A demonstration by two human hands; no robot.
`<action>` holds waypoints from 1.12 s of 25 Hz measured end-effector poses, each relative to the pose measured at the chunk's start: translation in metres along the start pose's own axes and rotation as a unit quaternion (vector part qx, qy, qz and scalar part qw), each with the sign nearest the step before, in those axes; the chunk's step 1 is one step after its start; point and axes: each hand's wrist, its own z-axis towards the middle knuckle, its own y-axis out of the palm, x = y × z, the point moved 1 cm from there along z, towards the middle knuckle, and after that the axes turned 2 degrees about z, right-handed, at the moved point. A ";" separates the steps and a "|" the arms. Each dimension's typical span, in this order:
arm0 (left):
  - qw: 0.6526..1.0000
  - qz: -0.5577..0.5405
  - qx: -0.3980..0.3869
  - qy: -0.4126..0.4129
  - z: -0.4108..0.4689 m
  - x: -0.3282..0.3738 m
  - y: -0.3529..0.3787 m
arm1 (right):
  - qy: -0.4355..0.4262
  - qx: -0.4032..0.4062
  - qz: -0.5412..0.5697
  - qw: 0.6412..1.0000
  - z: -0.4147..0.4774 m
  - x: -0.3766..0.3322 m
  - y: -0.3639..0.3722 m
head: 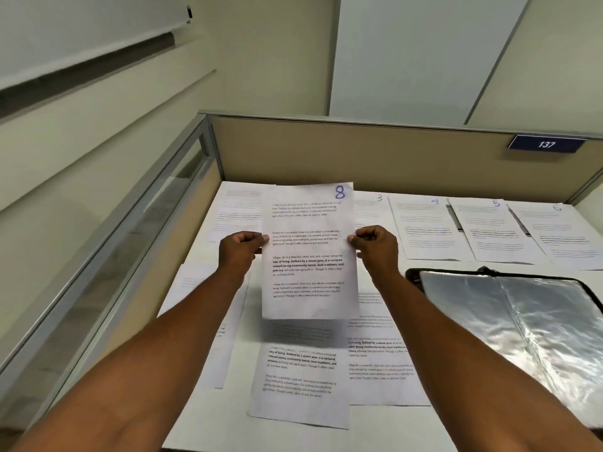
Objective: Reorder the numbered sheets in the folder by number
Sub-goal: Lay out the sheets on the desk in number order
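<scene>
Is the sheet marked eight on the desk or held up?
Held up: left hand and right hand pinch sheet 8 at its edges; shadow falls beneath.

the scene is lit evenly and softly from above. a blurred shadow is cast by the raised sheet (308,223) onto the papers beneath (301,370). glare is thrown off the folder (522,308) sleeves. the partition (359,154) is bowed by lens distortion, and print on the far sheets (430,233) is smeared.

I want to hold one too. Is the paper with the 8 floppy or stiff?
Probably floppy: sheet 8 is one thin page, and the left hand and right hand each pinch a side edge, which holds it flat. It is likely very light, since fingers alone hold it up. One-handed, it would probably droop.
</scene>
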 end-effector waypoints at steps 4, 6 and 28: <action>0.999 0.040 0.013 -0.032 0.004 -0.039 -0.029 | 0.019 -0.014 -0.047 0.999 -0.028 0.040 0.025; 0.996 0.067 0.027 -0.058 0.005 -0.058 -0.043 | 0.037 -0.022 -0.062 0.997 -0.044 0.055 0.037; 0.862 0.496 -0.023 0.100 -0.029 -0.171 -0.108 | 0.098 -0.054 -0.220 0.969 -0.123 0.135 0.078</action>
